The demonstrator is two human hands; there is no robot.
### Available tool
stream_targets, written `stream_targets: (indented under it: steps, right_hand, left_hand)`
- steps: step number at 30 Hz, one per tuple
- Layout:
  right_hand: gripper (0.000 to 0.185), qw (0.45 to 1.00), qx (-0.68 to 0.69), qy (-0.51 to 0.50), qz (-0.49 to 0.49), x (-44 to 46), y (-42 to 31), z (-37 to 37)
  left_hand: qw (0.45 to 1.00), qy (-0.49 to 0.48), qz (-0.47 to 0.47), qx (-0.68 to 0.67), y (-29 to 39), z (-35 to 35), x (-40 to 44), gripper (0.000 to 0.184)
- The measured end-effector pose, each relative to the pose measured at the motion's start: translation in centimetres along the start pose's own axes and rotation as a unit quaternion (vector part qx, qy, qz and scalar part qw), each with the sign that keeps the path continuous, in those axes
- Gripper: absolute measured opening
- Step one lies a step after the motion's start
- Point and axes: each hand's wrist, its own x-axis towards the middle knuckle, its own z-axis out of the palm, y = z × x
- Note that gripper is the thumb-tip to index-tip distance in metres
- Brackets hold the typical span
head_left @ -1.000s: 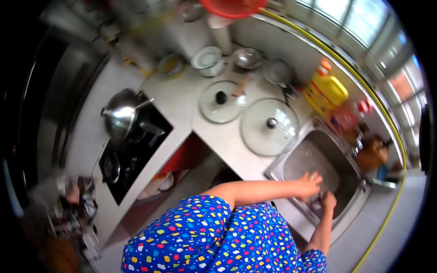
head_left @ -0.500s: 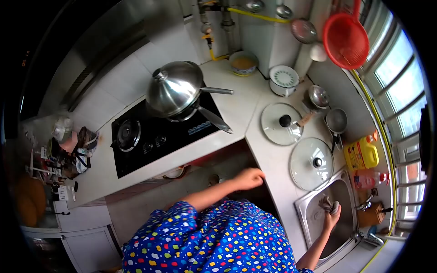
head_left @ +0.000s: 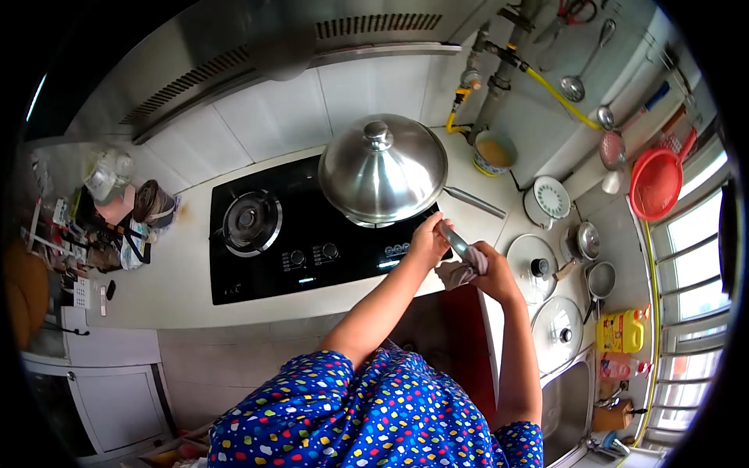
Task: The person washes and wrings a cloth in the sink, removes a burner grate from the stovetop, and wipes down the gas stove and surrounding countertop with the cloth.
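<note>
A large wok under a shiny domed lid (head_left: 385,168) sits on the right burner of the black gas stove (head_left: 300,269). My left hand (head_left: 427,243) is closed around a flat metal handle (head_left: 459,243) that sticks out toward me from the wok's near right side. At the outer end of that handle, my right hand (head_left: 493,273) grips a crumpled grey cloth (head_left: 460,271), which touches the handle. A second, rod-like handle (head_left: 476,202) points right, beyond my hands.
The left burner (head_left: 252,222) is bare. Along the right counter are glass lids (head_left: 557,335), a white pot (head_left: 548,201), a small saucepan (head_left: 600,281), a yellow jug (head_left: 620,334) and the steel sink (head_left: 566,405). A red strainer (head_left: 655,183) hangs at right.
My right hand has brought the cloth from the sink to the handle. My left hand has moved up from the counter edge and taken hold of the handle. The view has turned toward the stove.
</note>
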Motion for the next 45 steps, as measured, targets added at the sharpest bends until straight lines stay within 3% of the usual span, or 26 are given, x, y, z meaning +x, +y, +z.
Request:
stream_targets:
  steps: [4,6,8,10,20,27,37,45]
  right_hand:
    - [0.037,0.998,-0.043,-0.042,0.029,0.9,-1.3,1.5]
    - [0.033,0.998,0.044,-0.050,0.003,0.9,-0.2,3.1]
    - [0.032,0.998,0.029,-0.014,-0.048,0.4,-0.5,5.0]
    - [0.032,1.000,0.002,-0.003,-0.031,-0.5,-2.3,6.2]
    - [0.036,0.990,-0.043,-0.003,-0.134,-3.2,-5.3,9.5]
    - [0.038,0.970,-0.001,-0.041,-0.241,-1.8,-10.5,15.2]
    - [0.039,0.959,0.050,-0.108,-0.258,-0.3,-16.6,27.4]
    - [0.044,0.959,0.028,-0.187,-0.210,-0.8,-20.3,31.4]
  left_hand:
    - [0.997,0.065,0.020,-0.044,-0.6,1.1,1.3,0.029]
    - [0.994,0.090,0.058,-0.029,-0.4,1.1,1.4,0.035]
    - [0.988,0.133,0.078,0.016,0.2,0.6,1.0,0.039]
    - [0.993,0.076,0.081,0.049,0.5,-1.4,1.2,0.038]
    - [0.994,0.071,0.083,0.013,4.1,-0.9,-6.8,0.034]
    - [0.987,0.080,0.140,0.016,12.1,-5.1,-11.7,0.033]
    - [0.983,0.111,0.143,0.030,22.8,-14.0,-19.2,0.034]
    - [0.985,0.097,0.127,0.067,26.3,-17.3,-22.9,0.038]
